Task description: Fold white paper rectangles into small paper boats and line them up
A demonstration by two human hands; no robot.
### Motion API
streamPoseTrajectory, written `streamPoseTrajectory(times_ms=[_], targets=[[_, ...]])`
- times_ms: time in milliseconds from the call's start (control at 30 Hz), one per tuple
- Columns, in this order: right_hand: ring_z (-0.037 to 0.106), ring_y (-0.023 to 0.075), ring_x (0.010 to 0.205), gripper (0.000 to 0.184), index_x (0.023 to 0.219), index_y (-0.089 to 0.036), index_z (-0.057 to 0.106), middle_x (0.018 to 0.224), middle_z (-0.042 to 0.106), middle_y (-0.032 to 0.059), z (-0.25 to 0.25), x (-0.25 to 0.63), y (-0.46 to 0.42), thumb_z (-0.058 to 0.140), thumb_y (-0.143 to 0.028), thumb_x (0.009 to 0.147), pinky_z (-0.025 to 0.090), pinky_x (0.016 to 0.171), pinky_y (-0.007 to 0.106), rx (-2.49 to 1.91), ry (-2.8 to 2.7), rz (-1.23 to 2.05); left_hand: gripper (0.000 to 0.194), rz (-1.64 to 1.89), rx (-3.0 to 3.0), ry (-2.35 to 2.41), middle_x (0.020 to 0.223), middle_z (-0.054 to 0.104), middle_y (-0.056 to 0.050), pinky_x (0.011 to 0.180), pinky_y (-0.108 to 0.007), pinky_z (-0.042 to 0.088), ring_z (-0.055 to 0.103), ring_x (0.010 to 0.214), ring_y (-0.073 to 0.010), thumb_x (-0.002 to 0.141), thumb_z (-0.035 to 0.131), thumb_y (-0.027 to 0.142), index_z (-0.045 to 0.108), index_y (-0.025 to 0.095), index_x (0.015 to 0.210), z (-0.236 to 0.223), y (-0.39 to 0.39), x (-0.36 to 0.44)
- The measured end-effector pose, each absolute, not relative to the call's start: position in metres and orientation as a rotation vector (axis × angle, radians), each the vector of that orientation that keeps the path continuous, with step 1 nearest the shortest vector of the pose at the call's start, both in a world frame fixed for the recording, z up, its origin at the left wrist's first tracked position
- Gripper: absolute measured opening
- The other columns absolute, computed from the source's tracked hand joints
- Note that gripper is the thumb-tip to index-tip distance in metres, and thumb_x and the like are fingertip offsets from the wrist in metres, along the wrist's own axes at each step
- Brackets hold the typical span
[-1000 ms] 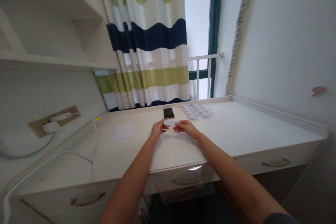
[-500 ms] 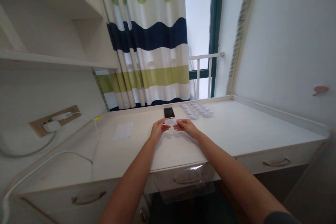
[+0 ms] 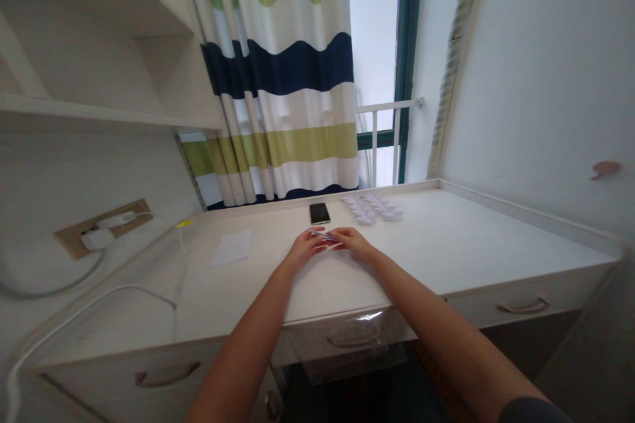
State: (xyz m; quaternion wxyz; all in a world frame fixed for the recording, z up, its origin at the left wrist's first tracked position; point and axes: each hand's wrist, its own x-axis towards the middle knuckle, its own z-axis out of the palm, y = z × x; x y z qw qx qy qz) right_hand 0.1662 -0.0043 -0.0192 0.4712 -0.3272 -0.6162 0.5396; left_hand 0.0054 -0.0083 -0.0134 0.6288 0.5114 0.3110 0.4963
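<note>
Both of my hands meet over the middle of a white desk (image 3: 446,251). My left hand (image 3: 302,250) and my right hand (image 3: 353,242) pinch a small piece of white paper (image 3: 322,234) between their fingertips, just above the desk top. The paper looks folded flat and thin. A dark phone (image 3: 319,213) lies flat right behind my hands. A cluster of several small folded white paper pieces (image 3: 372,209) sits behind and to the right of my right hand. A single flat sheet of white paper (image 3: 232,248) lies to the left of my left hand.
A striped curtain (image 3: 282,79) hangs behind the desk, beside a window with a white rail (image 3: 387,108). A wall socket with plugs (image 3: 102,228) and white cables (image 3: 89,304) sit at the left. Shelves (image 3: 99,115) overhang the left side. Drawers with handles (image 3: 523,307) run below the desk.
My hands have come closer together and the small paper between them has been folded flatter. Nothing else on the desk has moved.
</note>
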Motion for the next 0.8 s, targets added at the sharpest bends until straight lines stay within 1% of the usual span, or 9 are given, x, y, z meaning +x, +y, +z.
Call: streamPoseTrajectory(times_ms=[100,167,300,567,800], targets=[[0.053,0.0101,0.055,0.029,0.073,-0.014,0.064,0.061,0.061,0.0016,-0.024,0.167,0.001,0.066,-0.039,0.058,0.039,0.055,0.024,-0.855,-1.567,1.219,0.043,1.157,1.208,0.745,0.073,0.063,-0.003,0.074,-0.032,0.045,0.06,0.07,-0.0142,0.055,0.071,0.016,0.055,0.016,0.095,-0.016,-0.007,0.007],[0.049,0.0089,0.05,0.028,0.072,-0.014,0.063,0.057,0.059,0.0004,-0.026,0.167,0.005,0.068,-0.036,0.056,0.037,0.051,0.024,-0.857,-1.606,1.157,0.043,1.19,1.197,0.775,0.07,0.063,-0.002,0.076,-0.033,0.044,0.06,0.069,-0.0141,0.052,0.072,0.015,0.055,0.014,0.092,-0.018,-0.005,0.008],[0.049,0.0088,0.05,0.027,0.069,-0.014,0.062,0.061,0.06,0.0007,-0.029,0.167,0.008,0.069,-0.034,0.053,0.036,0.051,0.024,-0.854,-1.631,1.1,0.035,1.18,1.23,0.813,0.074,0.063,-0.005,0.079,-0.034,0.044,0.06,0.07,-0.0142,0.05,0.073,0.018,0.06,0.01,0.081,-0.021,0.0,0.008],[0.052,0.01,0.053,0.028,0.067,-0.014,0.06,0.064,0.06,0.0012,-0.027,0.166,0.007,0.07,-0.036,0.052,0.041,0.054,0.026,-0.865,-1.619,1.061,0.04,1.195,1.287,0.864,0.077,0.063,-0.005,0.074,-0.034,0.046,0.06,0.07,-0.0148,0.052,0.072,0.02,0.061,0.011,0.09,-0.021,0.002,0.008],[0.052,0.0113,0.053,0.03,0.066,-0.015,0.059,0.066,0.059,0.0013,-0.025,0.165,0.005,0.07,-0.038,0.05,0.044,0.051,0.028,-0.886,-1.603,1.089,0.041,1.18,1.31,0.884,0.076,0.063,-0.005,0.071,-0.033,0.047,0.06,0.069,-0.0155,0.052,0.072,0.022,0.062,0.012,0.09,-0.019,0.0,0.008]])
